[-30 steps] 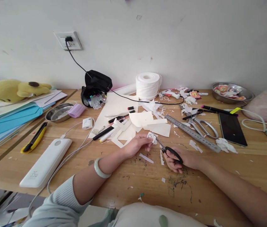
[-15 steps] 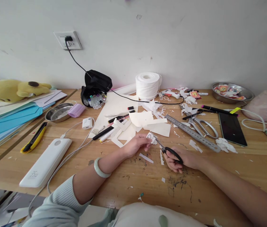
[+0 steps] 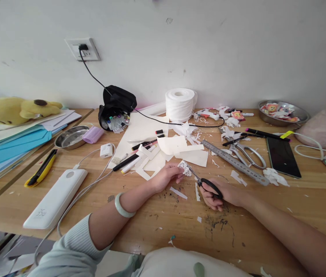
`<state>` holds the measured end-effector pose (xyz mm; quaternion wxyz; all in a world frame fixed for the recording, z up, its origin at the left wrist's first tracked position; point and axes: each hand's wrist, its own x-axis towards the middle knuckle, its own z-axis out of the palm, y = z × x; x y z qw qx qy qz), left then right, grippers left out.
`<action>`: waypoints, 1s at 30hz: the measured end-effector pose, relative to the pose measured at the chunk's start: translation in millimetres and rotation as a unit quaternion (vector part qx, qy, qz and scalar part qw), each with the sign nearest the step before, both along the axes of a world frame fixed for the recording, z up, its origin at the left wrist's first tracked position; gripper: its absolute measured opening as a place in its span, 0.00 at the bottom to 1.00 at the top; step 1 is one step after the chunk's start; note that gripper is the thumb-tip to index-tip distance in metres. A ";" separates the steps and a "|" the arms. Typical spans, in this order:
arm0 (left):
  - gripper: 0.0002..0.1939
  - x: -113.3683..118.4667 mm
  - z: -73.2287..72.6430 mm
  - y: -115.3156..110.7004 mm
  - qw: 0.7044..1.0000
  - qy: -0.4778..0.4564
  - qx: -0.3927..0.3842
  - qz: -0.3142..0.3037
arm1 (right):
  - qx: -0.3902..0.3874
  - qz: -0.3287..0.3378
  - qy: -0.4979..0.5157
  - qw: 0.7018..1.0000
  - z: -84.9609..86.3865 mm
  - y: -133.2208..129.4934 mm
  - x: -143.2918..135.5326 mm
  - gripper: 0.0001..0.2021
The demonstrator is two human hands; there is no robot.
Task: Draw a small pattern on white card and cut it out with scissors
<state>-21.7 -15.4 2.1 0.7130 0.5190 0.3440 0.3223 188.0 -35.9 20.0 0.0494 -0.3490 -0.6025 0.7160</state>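
Pinched between the fingers of my left hand (image 3: 168, 176) is a small white paper piece (image 3: 185, 169) with a black line drawing on it. My right hand (image 3: 216, 194) grips black-handled scissors (image 3: 211, 187), its fingers in the loops. The scissor blades point up and left and meet the paper's right edge. Below the hands, a paper strip (image 3: 178, 192) and other small scraps lie on the wooden table (image 3: 151, 231). Larger white paper offcuts (image 3: 193, 157) rest just beyond my left hand.
A steel ruler (image 3: 234, 162), larger silver scissors (image 3: 251, 157) and a phone (image 3: 283, 157) lie to the right. Markers (image 3: 126, 162) and a black pen case (image 3: 118, 102) are left of centre. A white power bank (image 3: 56, 198) and a yellow cutter (image 3: 40, 169) lie further left.
Both hands stay in nearly the same place. The paper piece and scissors have shifted only very slightly.
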 end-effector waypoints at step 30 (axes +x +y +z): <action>0.18 0.5 3.7 -0.1 0.999 0.036 0.017 0.021 | 0.006 0.004 -0.004 1.000 2.1 -0.1 0.0 0.30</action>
